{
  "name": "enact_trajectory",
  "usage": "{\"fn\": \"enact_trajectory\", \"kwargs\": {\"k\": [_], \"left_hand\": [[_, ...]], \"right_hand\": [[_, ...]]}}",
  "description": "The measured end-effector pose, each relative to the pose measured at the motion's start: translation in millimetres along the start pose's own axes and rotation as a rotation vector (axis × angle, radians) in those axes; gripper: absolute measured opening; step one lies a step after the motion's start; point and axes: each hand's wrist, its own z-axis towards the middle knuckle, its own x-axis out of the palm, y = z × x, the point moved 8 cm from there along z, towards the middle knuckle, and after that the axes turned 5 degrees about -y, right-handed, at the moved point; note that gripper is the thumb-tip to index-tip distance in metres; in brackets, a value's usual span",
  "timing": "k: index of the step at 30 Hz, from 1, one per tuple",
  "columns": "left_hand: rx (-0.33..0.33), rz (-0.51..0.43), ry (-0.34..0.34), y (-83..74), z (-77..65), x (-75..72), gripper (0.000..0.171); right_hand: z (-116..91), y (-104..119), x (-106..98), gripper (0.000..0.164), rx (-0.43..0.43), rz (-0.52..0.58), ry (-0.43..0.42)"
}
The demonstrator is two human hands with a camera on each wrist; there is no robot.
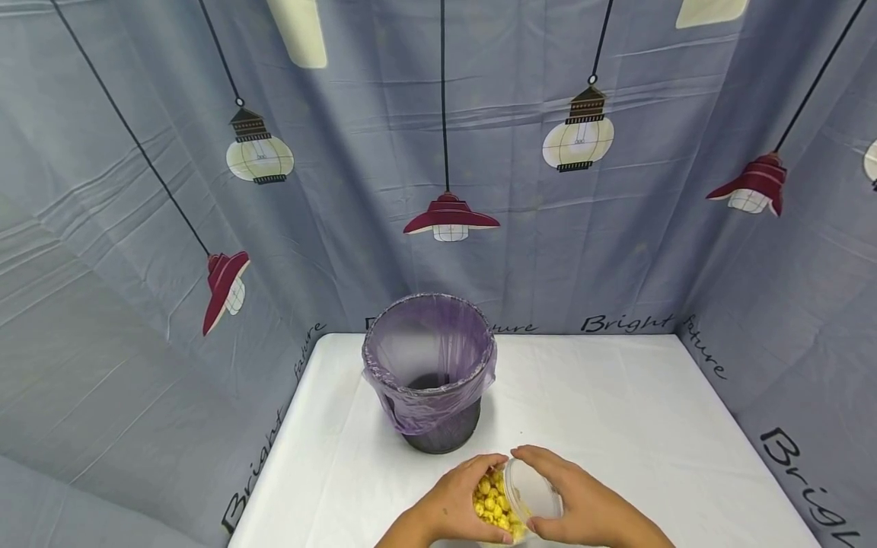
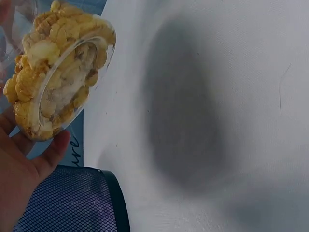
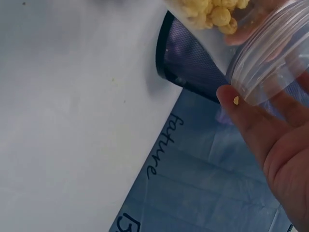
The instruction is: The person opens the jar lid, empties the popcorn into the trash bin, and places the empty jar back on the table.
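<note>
My left hand (image 1: pixel 457 504) grips a clear round tub of yellow popcorn (image 1: pixel 495 504), tipped on its side just above the table's front edge. The left wrist view shows the tub's (image 2: pixel 58 72) clear base, packed with yellow pieces, against my palm (image 2: pixel 21 174). My right hand (image 1: pixel 582 508) pinches the tub's clear lid (image 1: pixel 536 491), held right beside the tub's open mouth. In the right wrist view my thumb and fingers (image 3: pixel 251 116) curl round the ribbed lid (image 3: pixel 270 58), with popcorn (image 3: pixel 212 12) just past it.
A black mesh bin (image 1: pixel 430 373) lined with a purple bag stands on the white table (image 1: pixel 617 411), just beyond my hands. Its mesh wall shows in both wrist views (image 2: pixel 72 203) (image 3: pixel 190 63). Blue lamp-print curtains (image 1: pixel 137 228) enclose the table on three sides.
</note>
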Motion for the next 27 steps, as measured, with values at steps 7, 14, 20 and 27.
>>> {"fn": "enact_trajectory", "kwargs": {"k": [7, 14, 20, 27], "left_hand": [[-0.006, -0.157, 0.087, 4.6, -3.7, 4.3, 0.093], [-0.021, -0.173, 0.094, 10.9, -5.7, 5.0, 0.094], [-0.04, -0.158, 0.078, 13.9, -6.0, 5.3, 0.094], [-0.057, -0.181, 0.064, 14.2, -5.5, 5.9, 0.094]], "right_hand": [[-2, -6, 10, 0.083, 0.07, 0.159, 0.159], [-2, -7, 8, 0.083, 0.054, 0.151, 0.141], [-4, -6, 7, 0.084, 0.012, 0.111, 0.091], [-5, -3, 2, 0.087, -0.057, 0.035, 0.005]]}}
